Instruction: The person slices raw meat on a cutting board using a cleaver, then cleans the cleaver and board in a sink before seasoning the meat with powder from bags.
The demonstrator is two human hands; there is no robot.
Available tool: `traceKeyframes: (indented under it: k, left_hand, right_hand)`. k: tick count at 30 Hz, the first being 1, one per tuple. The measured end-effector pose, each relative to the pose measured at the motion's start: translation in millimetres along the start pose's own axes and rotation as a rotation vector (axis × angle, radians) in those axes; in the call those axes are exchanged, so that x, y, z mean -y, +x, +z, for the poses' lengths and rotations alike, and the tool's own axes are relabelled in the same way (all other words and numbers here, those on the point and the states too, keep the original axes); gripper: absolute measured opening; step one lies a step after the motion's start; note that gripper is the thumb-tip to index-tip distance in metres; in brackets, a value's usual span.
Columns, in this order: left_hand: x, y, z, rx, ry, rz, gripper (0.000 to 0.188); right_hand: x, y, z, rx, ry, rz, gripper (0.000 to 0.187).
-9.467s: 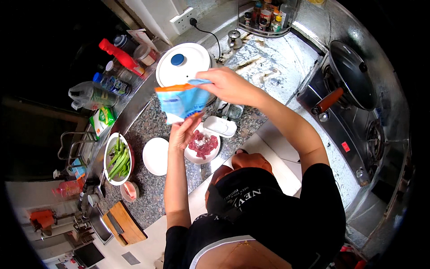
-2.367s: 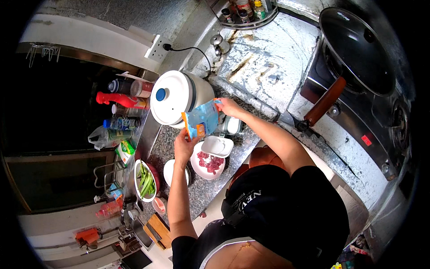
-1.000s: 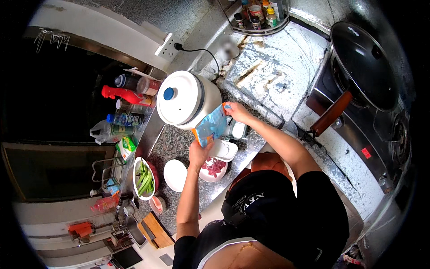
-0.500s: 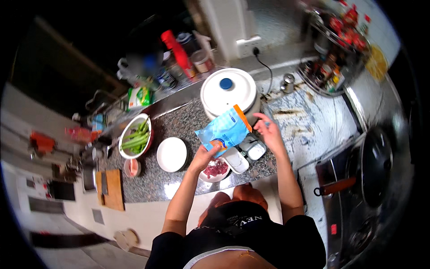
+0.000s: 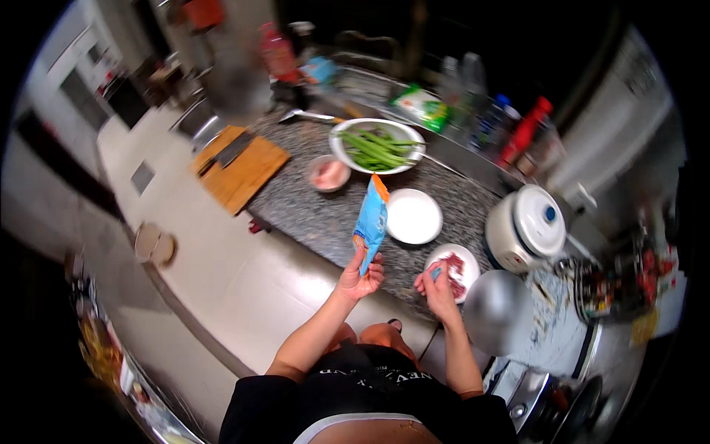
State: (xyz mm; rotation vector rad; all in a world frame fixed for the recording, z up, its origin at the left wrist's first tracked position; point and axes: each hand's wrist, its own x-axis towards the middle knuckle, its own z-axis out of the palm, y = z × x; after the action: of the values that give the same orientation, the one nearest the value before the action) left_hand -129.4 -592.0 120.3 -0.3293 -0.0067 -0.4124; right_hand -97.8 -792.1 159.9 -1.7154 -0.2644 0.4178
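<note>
My left hand [image 5: 360, 277] grips the lower end of a blue packet [image 5: 372, 222] with an orange top and holds it upright above the front edge of the speckled granite counter [image 5: 310, 214]. My right hand [image 5: 438, 285] is beside it, fingers pinched on a small blue piece [image 5: 435, 273]. That hand hovers at the near rim of a white plate [image 5: 473, 275] with raw red meat on it. An empty white plate [image 5: 414, 216] lies just behind the packet.
A white bowl of green beans [image 5: 377, 146] and a small pink bowl [image 5: 329, 174] stand further back. A white rice cooker [image 5: 526, 226] is at the right, with a blurred grey round lid [image 5: 497, 311] nearer. A wooden cutting board [image 5: 239, 164] lies left; bottles [image 5: 518, 133] line the back.
The view has swung round. My right hand has let go of the packet's top and dropped to the meat plate; my left hand alone now holds the packet upright.
</note>
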Motion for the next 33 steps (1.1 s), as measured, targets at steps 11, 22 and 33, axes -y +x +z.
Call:
traceKeyframes:
  k: [11,22,33]
  left_hand:
    - [-129,-270,30,0.009,0.083,0.560,0.033]
    - [-247,-405,55,0.107,-0.019,0.926,0.033]
    - [-439,-478,125,-0.136,0.127,1.120,0.039]
  right_hand:
    - [28,35,300,0.741,-0.249,-0.122,0.005]
    - [83,112,516,1.070,-0.104,-0.072,0.020]
    - [164,245,741,1.348,0.055,0.048,0.011]
